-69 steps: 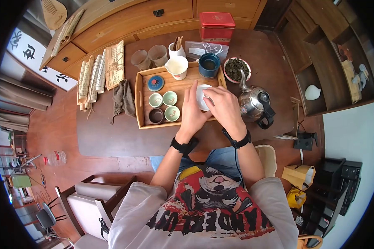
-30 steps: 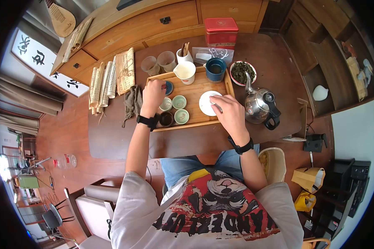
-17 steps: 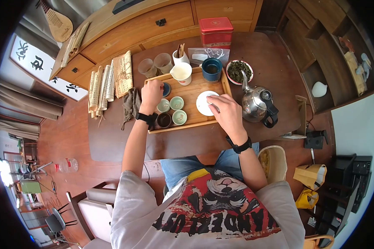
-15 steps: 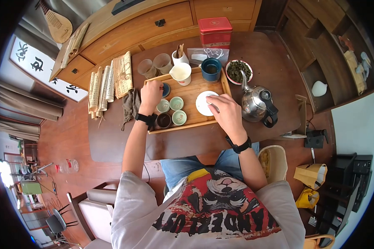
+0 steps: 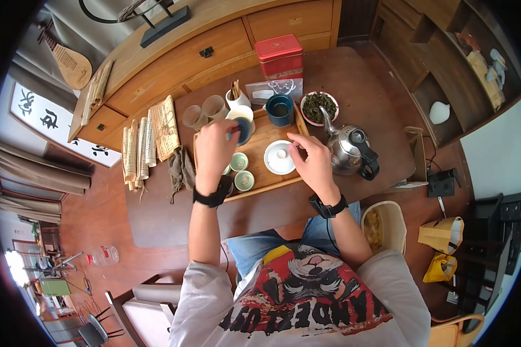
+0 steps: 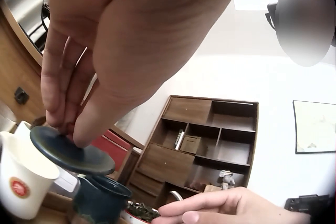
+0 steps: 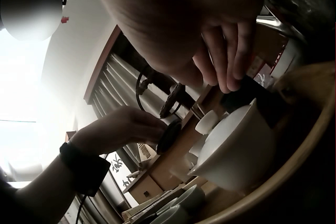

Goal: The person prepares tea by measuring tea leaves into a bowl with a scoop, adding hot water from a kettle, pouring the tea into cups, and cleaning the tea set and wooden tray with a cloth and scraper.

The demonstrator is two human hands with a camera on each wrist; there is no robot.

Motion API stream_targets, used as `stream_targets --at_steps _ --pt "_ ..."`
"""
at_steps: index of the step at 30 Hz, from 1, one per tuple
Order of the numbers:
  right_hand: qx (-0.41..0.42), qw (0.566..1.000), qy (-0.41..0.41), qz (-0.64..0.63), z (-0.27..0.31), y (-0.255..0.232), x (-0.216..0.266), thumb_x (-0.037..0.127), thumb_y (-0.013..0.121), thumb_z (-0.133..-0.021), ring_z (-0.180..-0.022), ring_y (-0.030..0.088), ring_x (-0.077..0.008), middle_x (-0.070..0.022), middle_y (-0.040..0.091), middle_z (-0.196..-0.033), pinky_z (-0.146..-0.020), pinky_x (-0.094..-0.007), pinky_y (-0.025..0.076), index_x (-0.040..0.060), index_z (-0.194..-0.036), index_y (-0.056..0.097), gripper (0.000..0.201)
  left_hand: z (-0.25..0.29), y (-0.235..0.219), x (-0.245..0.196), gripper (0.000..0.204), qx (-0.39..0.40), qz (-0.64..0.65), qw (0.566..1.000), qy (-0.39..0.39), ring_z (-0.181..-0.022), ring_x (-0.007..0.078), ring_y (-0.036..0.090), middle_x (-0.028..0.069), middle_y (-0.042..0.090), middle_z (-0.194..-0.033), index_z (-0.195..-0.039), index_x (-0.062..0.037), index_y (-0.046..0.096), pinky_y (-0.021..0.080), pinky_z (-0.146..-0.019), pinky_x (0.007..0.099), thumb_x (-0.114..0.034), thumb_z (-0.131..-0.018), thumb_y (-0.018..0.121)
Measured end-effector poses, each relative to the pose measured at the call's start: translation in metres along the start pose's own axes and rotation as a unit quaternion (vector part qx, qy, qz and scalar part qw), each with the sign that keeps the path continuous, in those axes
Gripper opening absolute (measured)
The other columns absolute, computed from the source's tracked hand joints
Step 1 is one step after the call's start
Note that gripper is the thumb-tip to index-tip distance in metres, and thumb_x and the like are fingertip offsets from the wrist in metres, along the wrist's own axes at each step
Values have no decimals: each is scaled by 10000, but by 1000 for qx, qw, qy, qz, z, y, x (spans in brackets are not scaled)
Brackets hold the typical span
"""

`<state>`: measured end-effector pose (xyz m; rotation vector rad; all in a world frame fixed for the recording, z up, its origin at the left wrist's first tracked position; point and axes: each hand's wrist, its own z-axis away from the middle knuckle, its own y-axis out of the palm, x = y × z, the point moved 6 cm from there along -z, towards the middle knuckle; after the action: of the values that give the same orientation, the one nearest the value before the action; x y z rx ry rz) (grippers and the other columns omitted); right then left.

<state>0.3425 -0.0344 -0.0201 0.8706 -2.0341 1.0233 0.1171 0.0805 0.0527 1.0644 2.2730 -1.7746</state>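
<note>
Between thumb and fingers, my left hand (image 5: 214, 149) pinches the knob of a dark blue lid (image 6: 73, 153), held above the wooden tray (image 5: 266, 188). In the head view the lid overlaps the white pitcher (image 5: 247, 111). A dark blue cup (image 5: 279, 111) stands uncovered at the tray's back right. My right hand (image 5: 317, 165) hovers beside a white gaiwan (image 7: 236, 150), whose lid is on; its fingers are loosely bent and hold nothing. Two pale green teacups (image 5: 244, 181) sit front left on the tray. A dark cup is mostly hidden behind my left wrist.
A steel kettle (image 5: 348, 149) stands right of the tray, its spout by a bowl of tea leaves (image 5: 320, 108). Behind are a red tin (image 5: 280, 58), two clear cups (image 5: 214, 107) and a white holder with sticks (image 5: 237, 97). Scrolls (image 5: 140, 149) and a grey cloth (image 5: 181, 169) lie left.
My left hand has lifted the blue lid off the tray's left side and carried it rightward. The right hand has let go of the gaiwan lid's knob and drawn slightly away.
</note>
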Motion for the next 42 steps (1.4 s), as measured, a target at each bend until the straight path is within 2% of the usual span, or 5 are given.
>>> stream_targets --at_steps 10,29,32,37,42 --pt "-17 999 28 12 9 -11 -11 46 774 -972 -881 771 -320 -176 792 -1024 -781 -409 605 28 -1219 800 249 -87 76 -52 183 45 -28 993 103 -905 371 794 160 822 -949 -1004 -62 858 637 -798 457 -86 -822 870" --pt "8 998 48 -34 11 -8 -11 41 737 -992 -917 757 -346 -174 801 -1075 -807 -431 611 11 -1189 787 205 -88 95 -52 192 62 -22 993 98 -897 378 802 167 824 -938 -1005 -31 854 646 -826 462 -87 -822 869" --pt "1 999 45 -28 10 -9 -12 48 739 -991 -909 755 -347 -179 800 -1083 -805 -434 608 9 -1195 784 213 -89 96 -51 334 98 -4 992 79 -1013 386 785 190 814 -1078 -1133 -41 835 639 -892 455 -118 -813 890" --pt "15 998 60 -7 8 -6 -14 63 747 -985 -930 754 -350 -185 798 -1079 -806 -435 608 8 -1207 781 231 -90 114 -53 653 161 65 967 184 -1201 425 707 221 720 -1344 -1354 -73 749 595 -1040 467 -166 -739 950" --pt "19 999 33 1 8 -1 -15 62 751 -983 -906 754 -335 -181 796 -1064 -790 -435 606 12 -1220 786 245 -99 121 -50 651 225 25 959 168 -1201 419 726 214 778 -1252 -1306 -75 786 593 -1058 489 -178 -689 965"
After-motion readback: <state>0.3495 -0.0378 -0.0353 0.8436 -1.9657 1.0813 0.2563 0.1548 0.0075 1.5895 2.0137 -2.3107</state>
